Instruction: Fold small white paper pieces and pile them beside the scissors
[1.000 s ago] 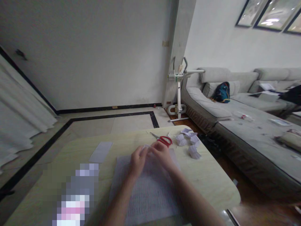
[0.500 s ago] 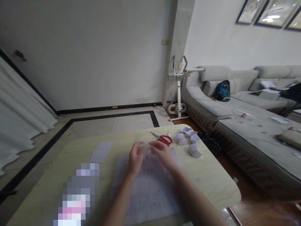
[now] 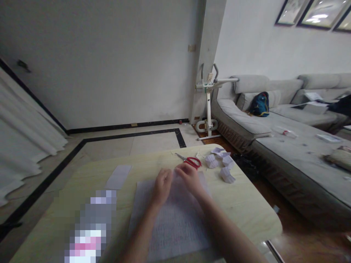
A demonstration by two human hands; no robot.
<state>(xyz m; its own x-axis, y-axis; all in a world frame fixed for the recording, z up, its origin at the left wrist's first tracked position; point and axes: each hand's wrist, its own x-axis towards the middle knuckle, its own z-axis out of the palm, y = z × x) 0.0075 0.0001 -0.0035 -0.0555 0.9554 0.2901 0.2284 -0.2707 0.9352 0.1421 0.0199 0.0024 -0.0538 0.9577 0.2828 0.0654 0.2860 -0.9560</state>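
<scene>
My left hand (image 3: 162,185) and my right hand (image 3: 189,178) are close together over the upper part of a large sheet of paper (image 3: 175,226) covered in lines of writing. The fingers of both hands are curled in a pinch. Between them shows a faint pale bit that looks like a small piece of paper, mostly hidden by the fingers. Just beyond my right hand lies a pair of red-handled scissors (image 3: 193,162), blades pointing up and left. Several small folded papers (image 3: 211,161) lie to the right of the scissors.
A plain paper strip (image 3: 119,176) lies on the left of the pale wooden table (image 3: 241,208), behind a pixelated area. The table's rounded right edge faces a grey sofa (image 3: 296,153) with a blue bag (image 3: 260,104). An exercise machine (image 3: 208,106) stands by the pillar.
My left hand has turned and shifted slightly right and down, its fingers curling more. The pale piece between the hands shows less. My right hand has barely moved.
</scene>
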